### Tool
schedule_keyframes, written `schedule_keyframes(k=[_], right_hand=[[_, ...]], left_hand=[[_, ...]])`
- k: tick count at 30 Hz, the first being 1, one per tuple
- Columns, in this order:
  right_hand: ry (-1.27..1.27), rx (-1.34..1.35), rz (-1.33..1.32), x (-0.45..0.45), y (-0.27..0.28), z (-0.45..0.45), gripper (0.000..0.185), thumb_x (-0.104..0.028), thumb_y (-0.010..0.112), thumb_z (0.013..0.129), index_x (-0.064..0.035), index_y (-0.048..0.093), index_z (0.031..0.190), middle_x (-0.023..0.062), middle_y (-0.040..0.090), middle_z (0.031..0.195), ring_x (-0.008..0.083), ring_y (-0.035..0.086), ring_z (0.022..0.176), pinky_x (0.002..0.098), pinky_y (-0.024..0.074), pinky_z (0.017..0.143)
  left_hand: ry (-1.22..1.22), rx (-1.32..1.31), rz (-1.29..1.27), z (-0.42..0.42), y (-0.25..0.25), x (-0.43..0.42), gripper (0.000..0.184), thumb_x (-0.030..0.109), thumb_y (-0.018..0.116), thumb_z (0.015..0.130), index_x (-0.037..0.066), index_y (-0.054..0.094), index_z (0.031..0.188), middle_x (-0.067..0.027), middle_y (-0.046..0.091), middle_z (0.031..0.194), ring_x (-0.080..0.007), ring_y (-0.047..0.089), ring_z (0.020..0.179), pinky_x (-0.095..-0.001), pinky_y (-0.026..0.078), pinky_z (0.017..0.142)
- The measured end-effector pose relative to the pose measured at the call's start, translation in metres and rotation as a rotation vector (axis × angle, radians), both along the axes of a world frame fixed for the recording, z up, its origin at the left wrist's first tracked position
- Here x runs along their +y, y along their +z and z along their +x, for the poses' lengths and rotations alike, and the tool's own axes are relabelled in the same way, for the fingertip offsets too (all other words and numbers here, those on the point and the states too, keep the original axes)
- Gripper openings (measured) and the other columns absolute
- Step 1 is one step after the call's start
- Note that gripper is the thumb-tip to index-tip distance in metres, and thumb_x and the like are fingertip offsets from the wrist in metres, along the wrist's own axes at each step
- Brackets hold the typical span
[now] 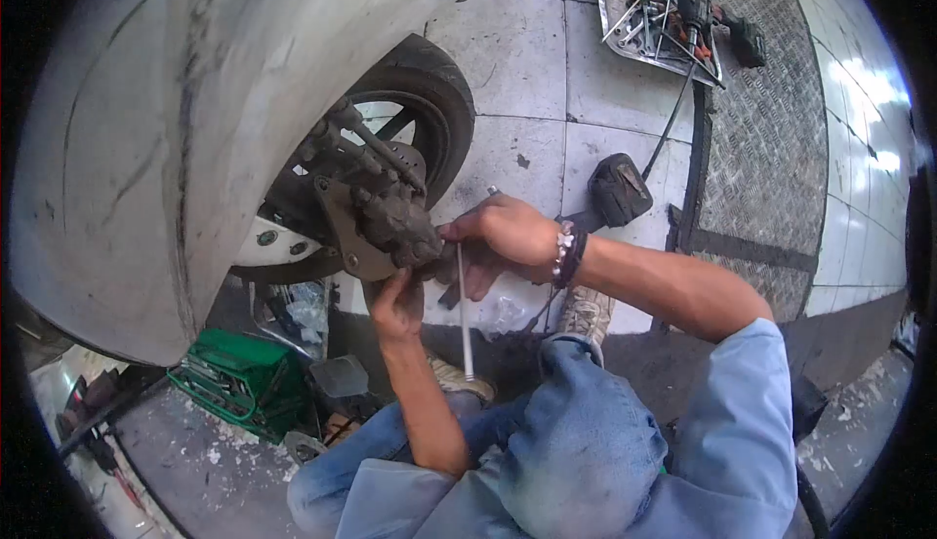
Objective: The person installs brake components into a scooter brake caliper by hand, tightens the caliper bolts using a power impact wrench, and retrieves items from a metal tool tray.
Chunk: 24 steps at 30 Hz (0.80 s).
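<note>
A dirty brake caliper sits on a bracket beside the wheel. My left hand is at the caliper's lower edge, its fingers bent up against it and their tips partly hidden. Just right of the caliper, my right hand is closed, with its fingers curled around something dark that I cannot make out. A long thin metal rod hangs down between the two hands, its upper end next to the right fingers.
A metal tray of tools lies at the top right, with a power drill on it. A dark tool rests on the tiles. A green toolbox stands at lower left. White bodywork overhangs the upper left.
</note>
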State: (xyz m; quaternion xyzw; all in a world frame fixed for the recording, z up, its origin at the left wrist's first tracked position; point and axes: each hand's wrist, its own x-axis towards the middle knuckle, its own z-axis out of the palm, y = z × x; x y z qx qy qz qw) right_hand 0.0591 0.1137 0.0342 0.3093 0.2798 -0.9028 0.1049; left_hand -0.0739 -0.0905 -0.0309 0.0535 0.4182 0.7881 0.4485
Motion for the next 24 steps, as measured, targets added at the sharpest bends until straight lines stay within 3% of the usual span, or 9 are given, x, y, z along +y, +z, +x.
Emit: schedule_keyframes(k=[5, 6, 8, 9, 11, 14, 19, 21, 24], right_hand=[[-0.283, -0.092, 0.077, 0.003, 0.031, 0.03, 0.028, -0.014, 0.059, 0.096, 0.0132, 0.064, 0.093, 0.0255, 0.069, 0.076, 0.0355, 0.069, 0.054, 0.0437, 0.0621, 0.048], [-0.213, -0.109, 0.218, 0.011, 0.034, 0.038, 0.027, -0.015, 0.056, 0.099, 0.0092, 0.064, 0.09, 0.0227, 0.071, 0.077, 0.03, 0.071, 0.057, 0.0414, 0.061, 0.052], [0.07, 0.02, 0.939, 0.023, 0.04, 0.048, 0.022, -0.018, 0.057, 0.101, 0.0009, 0.065, 0.093, 0.0145, 0.071, 0.078, 0.0273, 0.072, 0.062, 0.0411, 0.0576, 0.056], [0.062, 0.018, 0.94, 0.022, 0.034, 0.053, 0.022, -0.018, 0.057, 0.101, 0.0009, 0.065, 0.093, 0.0145, 0.071, 0.078, 0.0273, 0.072, 0.062, 0.0411, 0.0576, 0.056], [0.135, 0.405, 1.726, 0.018, 0.018, 0.059, 0.014, -0.02, 0.062, 0.096, -0.0059, 0.063, 0.099, 0.0086, 0.067, 0.083, 0.0276, 0.07, 0.071, 0.0429, 0.055, 0.061], [0.224, 0.491, 1.841, 0.029, 0.032, 0.06, 0.019, -0.021, 0.067, 0.089, -0.0105, 0.061, 0.104, 0.0083, 0.063, 0.088, 0.0315, 0.068, 0.076, 0.0446, 0.0545, 0.061], [0.322, 0.593, 1.954, 0.038, 0.04, 0.049, 0.027, -0.015, 0.067, 0.081, -0.0096, 0.061, 0.106, 0.0063, 0.058, 0.086, 0.0258, 0.065, 0.073, 0.0408, 0.0534, 0.062], [0.415, 0.616, 1.944, 0.042, 0.045, 0.047, 0.02, -0.021, 0.058, 0.09, -0.01, 0.062, 0.106, 0.0086, 0.063, 0.091, 0.0286, 0.069, 0.079, 0.0436, 0.0574, 0.064], [0.4, 0.642, 1.936, 0.05, 0.051, 0.048, 0.02, -0.02, 0.057, 0.09, -0.0095, 0.062, 0.106, 0.0094, 0.064, 0.093, 0.0289, 0.07, 0.082, 0.0435, 0.0576, 0.064]], left_hand=[[0.034, 0.016, 0.127, -0.003, -0.006, 0.005, 0.077, 0.003, 0.06, 0.087, 0.0, 0.026, 0.156, -0.021, 0.039, 0.154, -0.0377, 0.041, 0.143, -0.0559, 0.036, 0.117], [0.032, 0.012, 0.119, -0.002, -0.002, 0.004, 0.077, 0.003, 0.06, 0.087, 0.0, 0.026, 0.156, -0.021, 0.039, 0.154, -0.0377, 0.041, 0.143, -0.0559, 0.036, 0.117], [-0.182, -0.072, 0.273, 0.001, 0.011, 0.015, 0.074, 0.006, 0.059, 0.088, -0.001, 0.028, 0.155, -0.0234, 0.038, 0.154, -0.0395, 0.041, 0.143, -0.0571, 0.035, 0.118], [-0.19, -0.072, 0.274, 0.01, 0.017, 0.022, 0.074, 0.006, 0.059, 0.088, -0.001, 0.028, 0.155, -0.0234, 0.038, 0.154, -0.0395, 0.041, 0.143, -0.0571, 0.035, 0.118], [-0.122, -0.141, 0.325, 0.033, 0.025, 0.034, 0.073, 0.01, 0.058, 0.089, -0.001, 0.03, 0.155, -0.0259, 0.037, 0.155, -0.0414, 0.04, 0.143, -0.0579, 0.035, 0.118], [0.048, -0.406, 0.355, 0.037, 0.01, 0.017, 0.075, 0.014, 0.06, 0.089, 0.0, 0.029, 0.156, -0.0254, 0.036, 0.156, -0.0425, 0.039, 0.143, -0.0607, 0.034, 0.117], [0.107, -0.25, 0.142, 0.039, 0.006, 0.018, 0.074, 0.018, 0.059, 0.09, 0.003, 0.031, 0.156, -0.0224, 0.038, 0.156, -0.0418, 0.039, 0.143, -0.0629, 0.033, 0.117], [0.118, -0.189, 0.038, 0.041, 0.015, 0.021, 0.073, 0.018, 0.059, 0.09, 0.003, 0.032, 0.156, -0.0215, 0.039, 0.156, -0.0419, 0.039, 0.143, -0.0629, 0.032, 0.117], [-0.009, -0.27, 0.313, 0.042, 0.023, 0.025, 0.072, 0.02, 0.059, 0.091, 0.004, 0.032, 0.156, -0.0219, 0.04, 0.155, -0.0419, 0.04, 0.142, -0.0625, 0.033, 0.117]])
